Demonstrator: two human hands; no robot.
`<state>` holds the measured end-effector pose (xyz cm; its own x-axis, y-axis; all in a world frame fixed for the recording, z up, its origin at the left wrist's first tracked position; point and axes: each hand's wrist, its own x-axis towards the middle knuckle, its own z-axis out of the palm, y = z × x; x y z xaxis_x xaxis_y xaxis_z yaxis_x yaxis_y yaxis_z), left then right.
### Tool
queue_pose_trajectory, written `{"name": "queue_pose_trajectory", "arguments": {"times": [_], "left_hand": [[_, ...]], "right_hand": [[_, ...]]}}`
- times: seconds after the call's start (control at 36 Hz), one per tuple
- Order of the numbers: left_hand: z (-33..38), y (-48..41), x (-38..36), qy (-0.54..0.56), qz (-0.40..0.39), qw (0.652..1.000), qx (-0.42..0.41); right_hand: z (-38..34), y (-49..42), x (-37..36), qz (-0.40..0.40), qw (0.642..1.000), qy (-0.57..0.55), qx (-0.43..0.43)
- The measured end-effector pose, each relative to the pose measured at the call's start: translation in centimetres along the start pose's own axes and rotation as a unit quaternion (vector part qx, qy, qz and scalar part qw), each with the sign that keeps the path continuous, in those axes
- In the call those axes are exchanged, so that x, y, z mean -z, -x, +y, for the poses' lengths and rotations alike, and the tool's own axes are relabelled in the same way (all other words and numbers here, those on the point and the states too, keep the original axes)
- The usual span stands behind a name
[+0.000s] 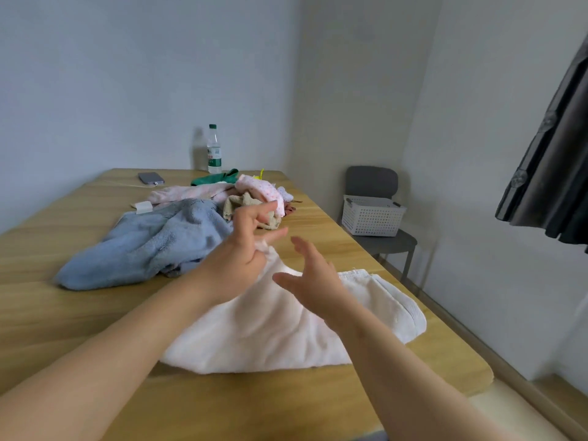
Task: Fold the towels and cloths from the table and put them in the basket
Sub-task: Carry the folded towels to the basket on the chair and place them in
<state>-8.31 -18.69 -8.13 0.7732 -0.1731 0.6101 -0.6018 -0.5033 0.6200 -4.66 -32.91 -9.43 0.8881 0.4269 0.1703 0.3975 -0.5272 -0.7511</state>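
A white towel lies on the wooden table in front of me, one corner lifted. My left hand pinches that raised corner between thumb and fingers. Just to the right of the corner, above the towel, my right hand hovers with fingers spread and holds nothing. A crumpled blue towel lies to the left. Behind it sits a pile of pink, beige and green cloths. The white perforated basket stands on a grey chair beyond the table's right edge.
A water bottle stands at the table's far end by the wall. A phone with a cable and a small white charger lie at the back left. A dark curtain hangs at the right.
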Motion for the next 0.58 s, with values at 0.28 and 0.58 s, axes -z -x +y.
{"name": "queue_pose_trajectory", "arguments": {"times": [0.28,0.58], "left_hand": [[5.5,-4.0,2.8,-0.066,-0.062,0.996,-0.019],[8.7,-6.5,7.9,-0.18,-0.161,0.943,0.228]], "right_hand": [[-5.4,-0.7,5.1,-0.035,0.994,-0.072,0.071],[-8.0,-1.1,9.9,0.058,0.988,-0.104,0.1]]}}
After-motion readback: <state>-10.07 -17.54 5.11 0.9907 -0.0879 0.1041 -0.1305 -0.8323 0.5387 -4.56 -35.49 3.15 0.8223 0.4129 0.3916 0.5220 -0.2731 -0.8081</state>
